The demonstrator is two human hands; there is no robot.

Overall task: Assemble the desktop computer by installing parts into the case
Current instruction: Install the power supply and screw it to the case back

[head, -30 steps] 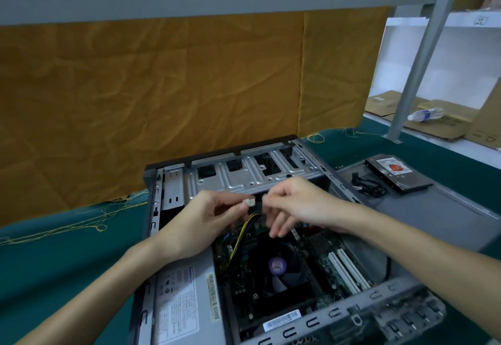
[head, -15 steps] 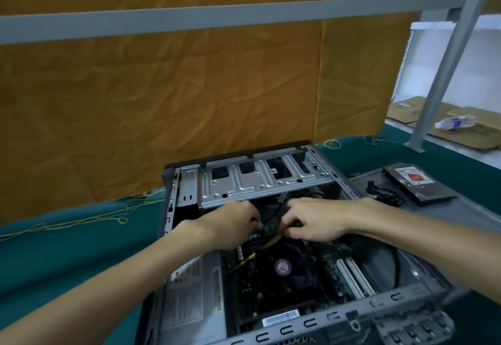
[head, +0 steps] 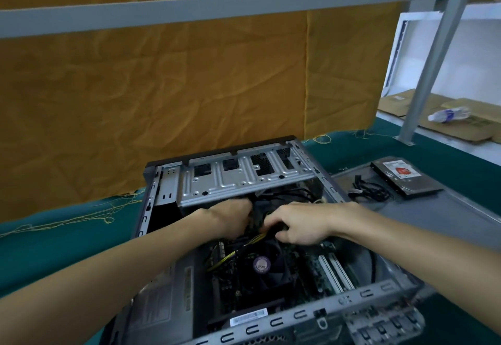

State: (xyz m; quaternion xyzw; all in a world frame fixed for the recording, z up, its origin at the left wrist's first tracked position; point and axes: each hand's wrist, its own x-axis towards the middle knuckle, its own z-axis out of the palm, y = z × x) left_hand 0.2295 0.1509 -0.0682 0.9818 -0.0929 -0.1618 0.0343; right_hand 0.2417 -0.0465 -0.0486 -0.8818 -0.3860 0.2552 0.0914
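Both hands are working inside the open case (head: pixel 320 182), just under the drive cage (head: pixel 244 179). The left hand (head: pixel 230 218) and right hand (head: pixel 301 225) are curling their fingers around what looks like a black connector, though blur is hiding the grip itself. Yellow-black wires (head: pixel 244 244) are trailing down from the fingertips toward the CPU fan (head: pixel 261 264). Forcing the plug in crooked could bend pins, and loose slack could be snagging the fan blades.

A table covered in dark green cloth (head: pixel 54 247) is carrying an open grey metal computer case (head: pixel 273 179), lying around the fingers (head: pixel 273 220). Right of them, a flat grey metal side panel (head: pixel 444 225) is lying on the cloth, and loose yellow threads (head: pixel 70 217) are trailing to their left.
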